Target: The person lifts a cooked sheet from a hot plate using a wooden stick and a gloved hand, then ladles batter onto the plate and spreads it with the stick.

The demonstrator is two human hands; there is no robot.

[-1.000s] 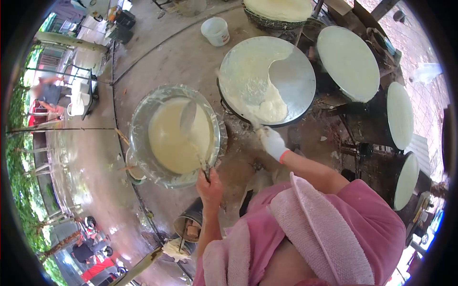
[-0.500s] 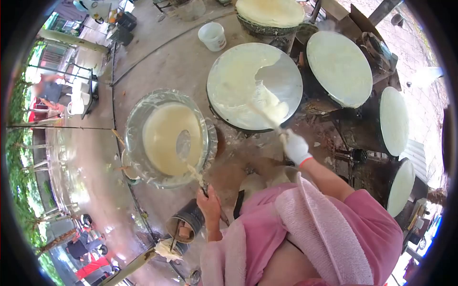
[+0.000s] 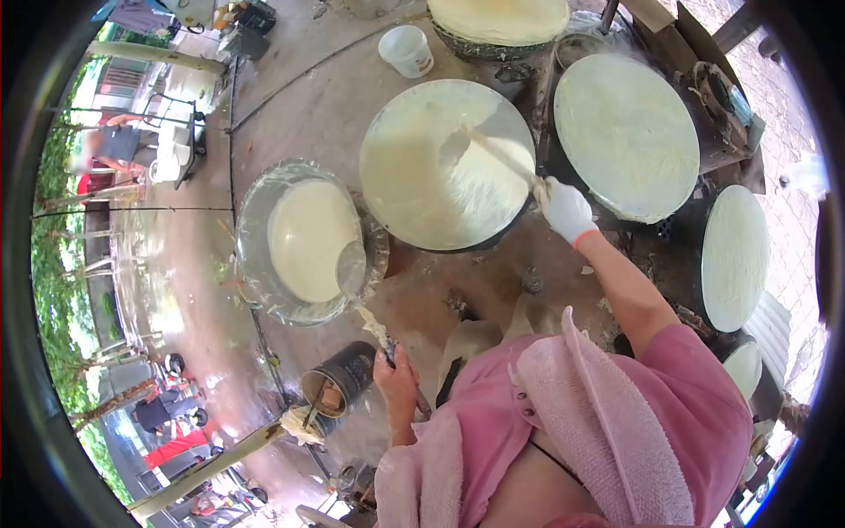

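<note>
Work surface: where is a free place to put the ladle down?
Bare surface lies between the white cup, the batter bowl and the near griddle. Another patch sits below that griddle. Right of it, the griddles crowd together.

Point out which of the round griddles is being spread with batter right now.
The near-centre griddle, beside the batter bowl. The gloved right hand holds a spreader across it; the other griddles carry full sheets with no tool on them.
</note>
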